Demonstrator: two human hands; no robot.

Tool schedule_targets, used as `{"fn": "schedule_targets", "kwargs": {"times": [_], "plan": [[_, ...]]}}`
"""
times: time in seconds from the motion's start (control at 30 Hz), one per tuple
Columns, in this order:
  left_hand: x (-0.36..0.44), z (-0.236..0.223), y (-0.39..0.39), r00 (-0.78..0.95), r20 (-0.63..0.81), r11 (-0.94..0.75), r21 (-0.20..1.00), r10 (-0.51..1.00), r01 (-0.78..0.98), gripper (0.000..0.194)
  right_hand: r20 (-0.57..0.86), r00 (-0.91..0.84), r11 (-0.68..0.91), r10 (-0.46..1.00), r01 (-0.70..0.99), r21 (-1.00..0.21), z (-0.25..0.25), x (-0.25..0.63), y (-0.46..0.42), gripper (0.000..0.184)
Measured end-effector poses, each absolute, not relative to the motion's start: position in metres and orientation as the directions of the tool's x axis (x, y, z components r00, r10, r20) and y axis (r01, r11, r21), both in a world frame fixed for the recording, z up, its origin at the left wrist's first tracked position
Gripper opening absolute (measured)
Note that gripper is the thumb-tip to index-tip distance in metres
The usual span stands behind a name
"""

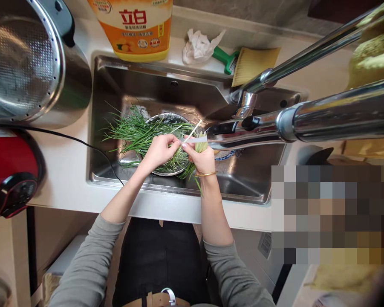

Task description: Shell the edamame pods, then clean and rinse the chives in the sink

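A pile of long green chives lies across a round metal bowl in the steel sink. My left hand is closed over a few chive stalks above the bowl. My right hand, with a gold bangle on the wrist, grips a small bunch of chives whose pale ends stick up and whose green tips hang down past the wrist. Both hands meet over the bowl, fingertips nearly touching, just left of the tap's spout.
The chrome tap reaches over the sink from the right. An orange detergent bottle, a crumpled cloth and a yellow brush sit behind the sink. A steel pot with colander and a red appliance stand at left.
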State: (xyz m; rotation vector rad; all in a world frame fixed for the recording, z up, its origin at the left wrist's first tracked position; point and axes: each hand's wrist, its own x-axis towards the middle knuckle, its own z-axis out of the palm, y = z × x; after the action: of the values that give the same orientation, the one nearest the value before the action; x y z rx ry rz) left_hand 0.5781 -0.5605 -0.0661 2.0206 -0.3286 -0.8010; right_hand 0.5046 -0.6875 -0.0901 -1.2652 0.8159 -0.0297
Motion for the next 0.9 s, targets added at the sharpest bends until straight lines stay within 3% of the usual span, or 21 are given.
{"fn": "schedule_targets", "kwargs": {"times": [0.13, 0.43, 0.7, 0.9], "plan": [[0.580, -0.067, -0.558, 0.715, -0.436, -0.532, 0.840, -0.547, 0.106, 0.028, -0.517, 0.723, 0.348, -0.459, -0.390, -0.853, -0.090, 0.504, -0.688, 0.037], [0.582, -0.071, -0.557, 0.686, -0.461, -0.482, 0.857, -0.563, 0.181, 0.031, -0.606, 0.692, 0.432, -0.392, -0.443, -0.786, -0.086, 0.506, -0.689, 0.055], [0.581, -0.075, -0.551, 0.571, -0.568, -0.318, 0.816, -0.593, 0.482, 0.033, -0.631, 0.699, 0.489, -0.335, -0.443, -0.751, -0.087, 0.505, -0.687, 0.051], [0.572, -0.076, -0.540, 0.620, -0.525, -0.428, 0.847, -0.583, 0.315, 0.040, -0.624, 0.708, 0.464, -0.329, -0.455, -0.760, -0.093, 0.509, -0.678, 0.041]]}}
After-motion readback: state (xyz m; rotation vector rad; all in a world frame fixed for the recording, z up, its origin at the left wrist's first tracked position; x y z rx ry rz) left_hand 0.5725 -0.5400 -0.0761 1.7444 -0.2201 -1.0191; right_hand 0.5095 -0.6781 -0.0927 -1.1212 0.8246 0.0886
